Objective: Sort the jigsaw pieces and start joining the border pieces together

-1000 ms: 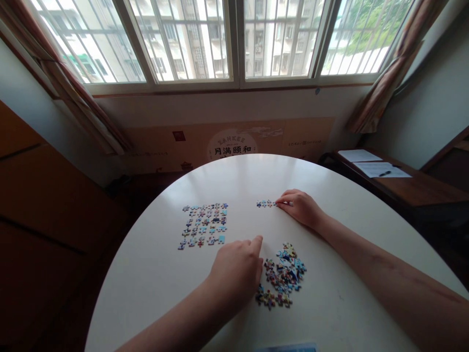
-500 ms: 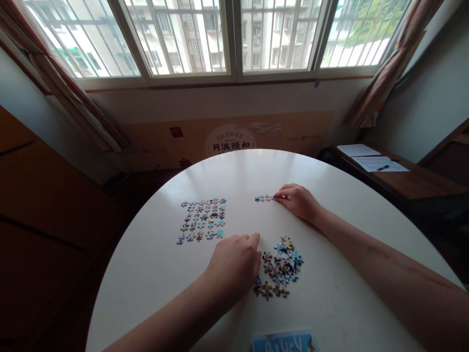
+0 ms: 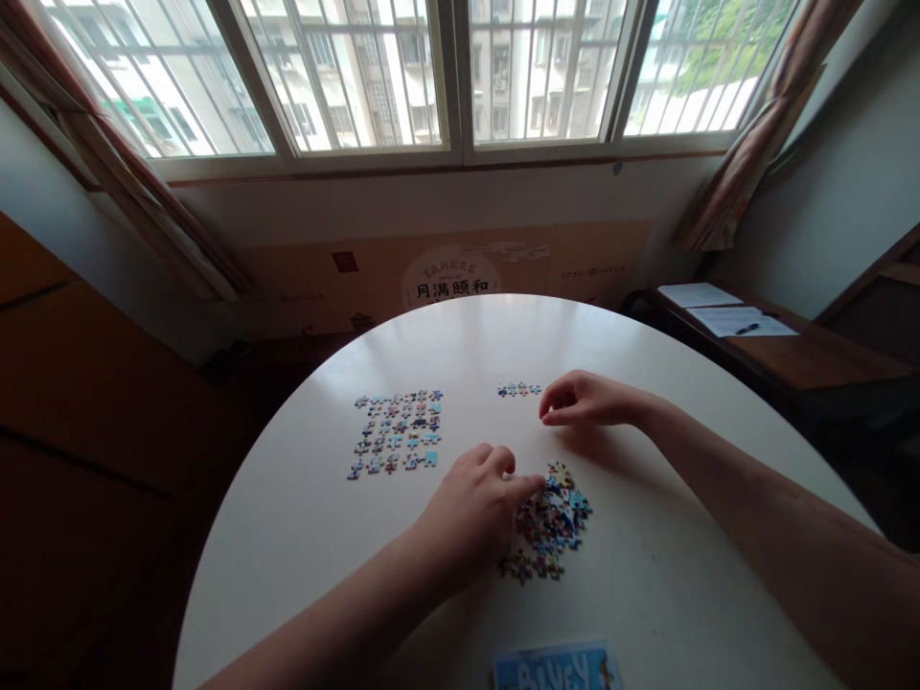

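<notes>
My left hand [image 3: 483, 494] reaches over the left edge of a loose pile of jigsaw pieces [image 3: 559, 517], one finger stretched onto it and the others bent apart. I see nothing held in it, though its underside is hidden. My right hand [image 3: 587, 398] hovers just right of a short row of jigsaw pieces [image 3: 518, 389]. Its fingers are loosely curled, with a gap inside and no piece showing. Farther left, several rows of separate jigsaw pieces [image 3: 398, 425] lie in a grid.
Everything rests on a round white table [image 3: 287, 537]. A blue box with printed lettering [image 3: 557, 668] lies at the near edge. To the right, papers [image 3: 740, 321] and a pen lie on a brown wooden desk [image 3: 826, 350]. A barred window stands beyond.
My right hand has let go of the piece at the row's right end and drawn back slightly toward me. My left hand's finger has stretched rightward onto the pile.
</notes>
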`<state>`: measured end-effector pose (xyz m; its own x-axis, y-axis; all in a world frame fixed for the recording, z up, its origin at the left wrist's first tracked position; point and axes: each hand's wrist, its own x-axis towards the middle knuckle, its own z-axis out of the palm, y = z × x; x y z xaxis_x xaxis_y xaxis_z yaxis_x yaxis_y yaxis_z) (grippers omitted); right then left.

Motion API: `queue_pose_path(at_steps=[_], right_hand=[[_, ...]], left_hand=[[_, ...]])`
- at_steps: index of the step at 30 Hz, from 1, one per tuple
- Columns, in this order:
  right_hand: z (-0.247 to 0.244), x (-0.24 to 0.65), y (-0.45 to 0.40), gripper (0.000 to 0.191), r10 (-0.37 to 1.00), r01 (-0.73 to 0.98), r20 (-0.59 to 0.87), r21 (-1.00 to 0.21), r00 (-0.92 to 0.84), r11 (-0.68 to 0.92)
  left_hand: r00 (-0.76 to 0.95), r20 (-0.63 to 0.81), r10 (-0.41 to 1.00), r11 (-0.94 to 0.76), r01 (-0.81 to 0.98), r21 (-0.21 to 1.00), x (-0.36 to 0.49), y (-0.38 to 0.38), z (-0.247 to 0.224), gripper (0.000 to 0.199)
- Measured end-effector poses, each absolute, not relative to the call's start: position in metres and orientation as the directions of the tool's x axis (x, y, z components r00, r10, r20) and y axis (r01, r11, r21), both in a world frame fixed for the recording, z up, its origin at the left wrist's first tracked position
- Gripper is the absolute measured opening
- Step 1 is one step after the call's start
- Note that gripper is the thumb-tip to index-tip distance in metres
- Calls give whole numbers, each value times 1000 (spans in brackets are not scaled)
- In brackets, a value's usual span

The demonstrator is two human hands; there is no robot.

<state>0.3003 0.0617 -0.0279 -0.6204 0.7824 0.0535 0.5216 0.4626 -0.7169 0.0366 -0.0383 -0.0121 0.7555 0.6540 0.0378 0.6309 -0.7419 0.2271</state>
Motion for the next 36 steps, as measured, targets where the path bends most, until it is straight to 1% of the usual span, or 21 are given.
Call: queue_pose_path(at_steps=[2, 4, 6, 8, 12, 17, 19, 21, 23, 25, 29, 32, 36], right_hand=[[-19, 299, 58, 22, 740, 517, -30, -734, -672, 440], [-12, 295, 54, 20, 709, 515, -76, -741, -701, 430], [-8, 288, 49, 18, 691, 517, -98, -739, -716, 431], [-6, 280, 45, 15, 676, 513, -93, -729, -731, 454], [-7, 265, 38, 15, 652, 485, -15, -680, -758, 549], [-13, 254, 34, 17, 659, 483, 134, -575, -741, 660], [-15, 252, 33, 16, 666, 487, 208, -534, -716, 691], [-17, 250, 32, 16, 665, 489, 256, -506, -702, 711], [-19, 249, 32, 15, 656, 492, 271, -480, -705, 726], [-21, 248, 32, 14, 652, 508, 262, -450, -711, 735], [-27, 251, 33, 15, 664, 550, 249, -399, -705, 733], [-29, 252, 34, 15, 677, 573, 262, -378, -687, 727], [-31, 252, 34, 14, 690, 607, 290, -330, -664, 723]], left_hand=[[749, 21, 662, -734, 642, 221, 37, -39, -12, 48], [723, 16, 691, -711, 675, 196, 38, -40, -11, 42], [682, 9, 731, -674, 721, 161, 39, -41, -10, 35], [636, -9, 772, -629, 766, 130, 40, -42, -10, 35], [559, -32, 828, -552, 825, 123, 41, -41, -14, 47], [526, -42, 849, -516, 844, 146, 41, -41, -18, 48], [524, -33, 851, -518, 847, 119, 41, -41, -16, 49], [520, -36, 854, -516, 853, 80, 41, -42, -13, 46], [517, -48, 854, -514, 855, 62, 41, -42, -10, 41], [525, -58, 849, -521, 851, 73, 41, -42, -8, 38], [539, -45, 841, -534, 841, 93, 41, -40, -10, 35], [550, -36, 834, -545, 833, 89, 41, -40, -12, 37], [565, -53, 823, -561, 824, 75, 41, -44, -10, 33]])
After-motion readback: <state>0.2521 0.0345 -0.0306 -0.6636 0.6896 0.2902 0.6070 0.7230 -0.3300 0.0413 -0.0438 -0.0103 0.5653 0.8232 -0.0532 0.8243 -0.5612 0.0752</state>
